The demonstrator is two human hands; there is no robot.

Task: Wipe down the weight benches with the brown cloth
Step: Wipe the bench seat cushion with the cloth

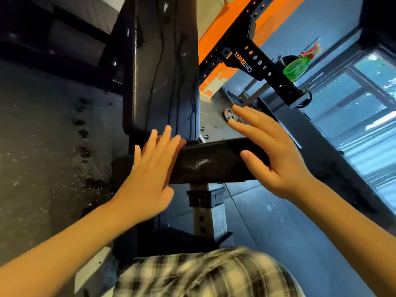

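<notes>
The black weight bench has a long cracked back pad [162, 67] running away from me. A short dark pad [214, 162] lies crosswise at its near end, with a white scuff on it. Its middle looks dark brown, and I cannot tell whether that is a cloth over it or the pad itself. My left hand [150, 174] lies flat on the left part of this pad, fingers straight. My right hand [272, 155] is over its right end with spread fingers; the thumb touches the pad's front face. Neither hand holds anything.
A green spray bottle [296, 67] sits on the black and orange rack arm [255, 61] at the upper right. A small weight plate [230, 115] lies on the floor beyond the bench. The bench's metal post [205, 211] stands below the pad. Windows [368, 116] line the right side.
</notes>
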